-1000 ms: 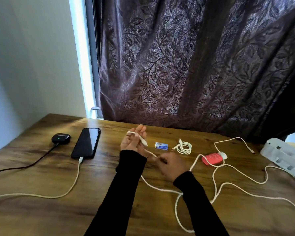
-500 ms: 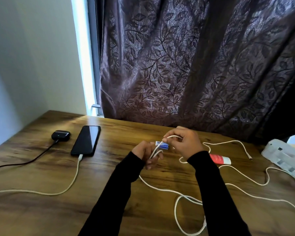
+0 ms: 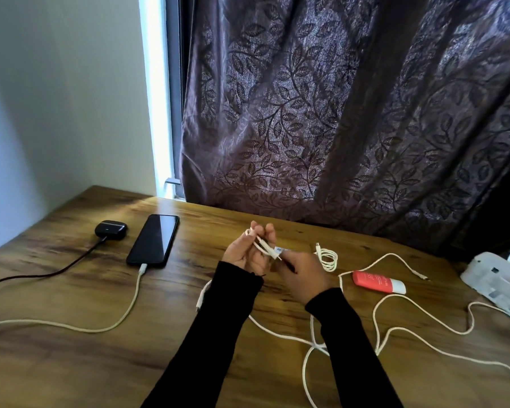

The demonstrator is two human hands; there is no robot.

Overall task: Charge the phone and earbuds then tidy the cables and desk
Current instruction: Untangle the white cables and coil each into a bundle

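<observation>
A black phone [image 3: 154, 239] lies on the wooden desk [image 3: 71, 357] at the left, with a white cable [image 3: 121, 316] plugged into its near end. Beside it sits a black earbuds case [image 3: 110, 229] on a black cable [image 3: 56, 272]. At the desk's middle my left hand [image 3: 248, 251] is raised, palm up, with loops of a long white cable [image 3: 262, 245] around its fingers. My right hand [image 3: 302, 273] pinches the same cable just to the right. The rest of that cable [image 3: 306, 360] trails loose across the desk toward me and to the right.
A small coiled white cable [image 3: 327, 256] lies just past my right hand. A red tube with a white cap [image 3: 377, 282] lies to the right. A white power strip [image 3: 498, 282] sits at the right edge. A dark leaf-patterned curtain [image 3: 336, 113] hangs behind the desk.
My left hand has opened upward with cable loops on its fingers. My right hand came back down and nearer after carrying the cable over the left hand. The camera shifted slightly.
</observation>
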